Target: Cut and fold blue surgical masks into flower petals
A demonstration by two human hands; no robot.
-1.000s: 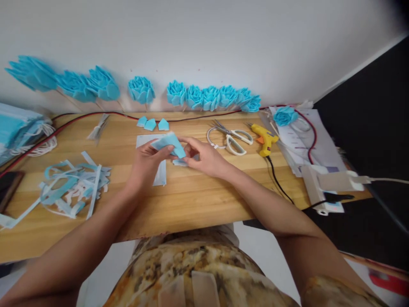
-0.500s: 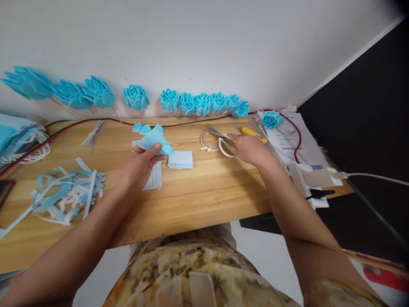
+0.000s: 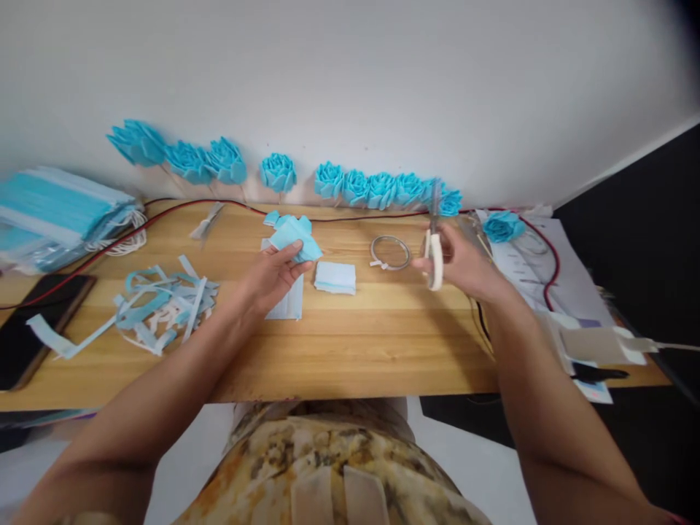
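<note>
Between the thumb and fingers of my left hand (image 3: 278, 275) is a folded piece of light-blue mask fabric (image 3: 295, 239). My right hand (image 3: 462, 262) grips a pair of scissors (image 3: 434, 251) with white handles, raised off the table, blades pointing up and away. Under my left hand lies a flat pleated mask piece (image 3: 289, 299), partly covered. A small stack of cut fabric squares (image 3: 335, 278) sits just right of it. Small blue pieces (image 3: 272, 218) lie behind the held fabric. A grey wire ring (image 3: 390, 251) rests between my hands.
Blue fabric flowers (image 3: 278, 171) on sticks lean along the wall. At left are stacked masks (image 3: 60, 204), a phone (image 3: 33, 339) and a pile of cut strips (image 3: 164, 306). Right of my right hand are papers (image 3: 569, 277), another flower (image 3: 503, 226) and a power strip (image 3: 590, 343).
My right hand has picked the scissors up from beside the wire ring and turned them upright. My left hand still holds the blue fabric. The camera view has shifted left.
</note>
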